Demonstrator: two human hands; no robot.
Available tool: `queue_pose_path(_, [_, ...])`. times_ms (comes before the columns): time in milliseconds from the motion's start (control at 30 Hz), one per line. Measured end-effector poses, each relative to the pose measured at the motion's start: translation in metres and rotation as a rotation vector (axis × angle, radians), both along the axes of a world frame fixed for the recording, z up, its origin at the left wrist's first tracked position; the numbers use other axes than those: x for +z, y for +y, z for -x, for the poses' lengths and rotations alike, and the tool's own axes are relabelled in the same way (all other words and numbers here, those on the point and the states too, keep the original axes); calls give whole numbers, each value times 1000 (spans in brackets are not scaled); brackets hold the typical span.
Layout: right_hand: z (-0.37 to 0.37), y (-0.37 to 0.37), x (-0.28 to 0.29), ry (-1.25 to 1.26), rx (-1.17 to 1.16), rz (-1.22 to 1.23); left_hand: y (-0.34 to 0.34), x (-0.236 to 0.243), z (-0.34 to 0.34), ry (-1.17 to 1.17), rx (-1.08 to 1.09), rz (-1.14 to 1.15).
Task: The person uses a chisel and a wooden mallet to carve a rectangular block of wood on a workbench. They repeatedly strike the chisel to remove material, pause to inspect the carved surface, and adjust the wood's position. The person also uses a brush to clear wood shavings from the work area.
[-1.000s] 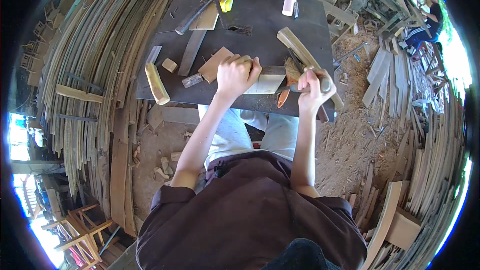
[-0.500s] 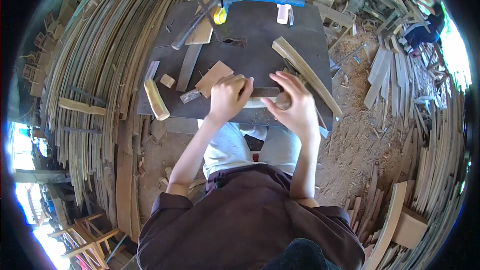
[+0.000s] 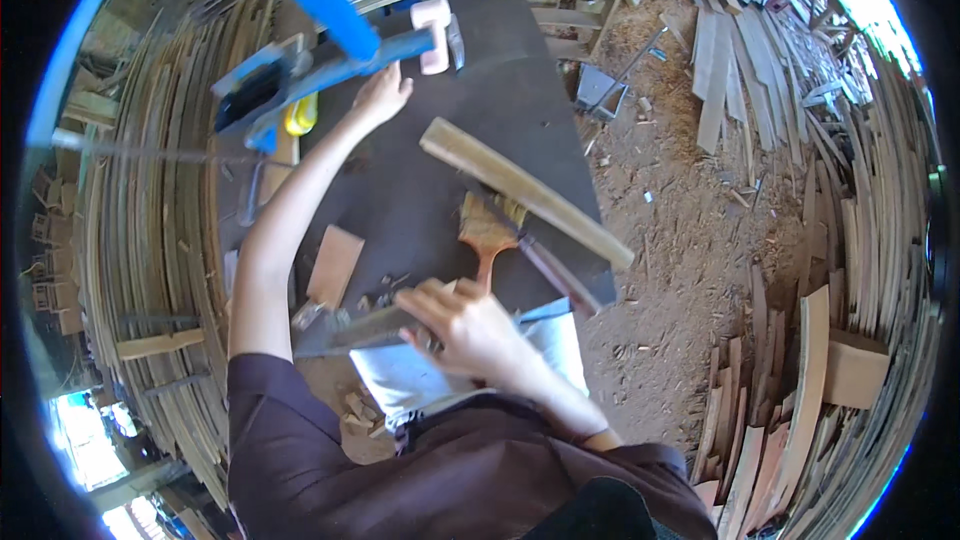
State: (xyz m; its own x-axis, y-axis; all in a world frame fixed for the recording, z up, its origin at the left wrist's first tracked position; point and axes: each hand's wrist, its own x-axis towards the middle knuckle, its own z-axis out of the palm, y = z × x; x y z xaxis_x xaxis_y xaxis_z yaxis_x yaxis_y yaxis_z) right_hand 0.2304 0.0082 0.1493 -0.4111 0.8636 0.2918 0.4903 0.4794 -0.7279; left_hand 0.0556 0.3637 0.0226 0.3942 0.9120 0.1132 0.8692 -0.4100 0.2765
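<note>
Head view: shows a dark tabletop (image 3: pixel 505 75) with the left hand (image 3: pixel 380 98) stretched across it, just beside the lower bar of a blue stand (image 3: pixel 335 5) and near a pale pink object (image 3: pixel 432 35); cannot tell whether gripping anything, with the fingertips partly hidden. Shows the right hand (image 3: pixel 465 328) over the near edge, above the lap, fingers bent and motion-blurred, just beside a wooden strip (image 3: pixel 370 326) along that edge; cannot tell whether clamped on it or merely above it. Beyond the right hand, shows a flat brush (image 3: pixel 487 228) with its orange handle toward the fingers, a slanting long tool (image 3: pixel 550 270) beside it, and a squared wooden length (image 3: pixel 525 192) farther out. To the left, shows a flat brown block (image 3: pixel 335 266).
</note>
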Motion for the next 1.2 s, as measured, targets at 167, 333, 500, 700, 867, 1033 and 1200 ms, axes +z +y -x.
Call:
queue_pose_path(167, [-10,9,-15,48,124,20,134,-18,-27,-222,136,-338])
queue_pose_path(333, [-15,32,-22,93,182,73,198,-24,-46,-146,181,-9])
queue_pose_path(500, [-26,47,-20,139,255,70,210,-25,-27,24,147,-369])
queue_pose_path(700, [-29,54,-21,185,288,59,224,-36,-16,110,234,-236])
queue_pose_path(867, [-29,55,-20,149,292,77,208,-6,-41,-62,318,98])
queue_pose_path(1033, [-25,46,-22,230,297,90,185,-11,-31,-248,188,-48])
queue_pose_path(1200, [-20,30,-12,159,272,211,91,17,-37,-17,51,-175])
